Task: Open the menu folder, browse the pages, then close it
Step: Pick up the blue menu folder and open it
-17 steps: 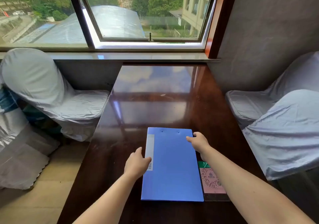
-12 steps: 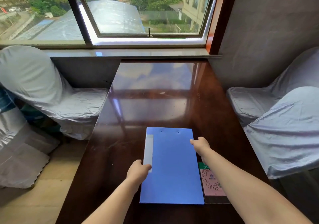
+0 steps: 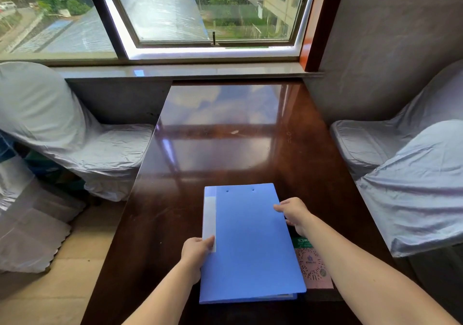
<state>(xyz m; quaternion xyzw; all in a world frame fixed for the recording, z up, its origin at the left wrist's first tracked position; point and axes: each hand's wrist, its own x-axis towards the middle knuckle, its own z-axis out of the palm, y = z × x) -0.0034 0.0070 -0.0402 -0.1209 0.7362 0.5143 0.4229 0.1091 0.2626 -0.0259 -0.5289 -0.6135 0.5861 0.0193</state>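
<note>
Dark glossy worktop (image 3: pixel 225 149) is running away twd the window, covered chairs sitting either side. The folder (image 3: pixel 250 244) is lying flat at the near end, closed, long axis pointing away from the person, spine w/ pale label strip on the left, free edge on the right. A pink QR card (image 3: pixel 313 267) is poking out from under its right side. Left hand (image 3: pixel 196 251) is pinching the spine edge near the label's lower end, thumb on the cover. Right hand (image 3: pixel 295 214) is curling round the free edge, further up, fingers partly hidden. Judging by that, the right hand is placed to be lifting the cover leftwards, w/ the left steadying; opening not begun yet.
</note>
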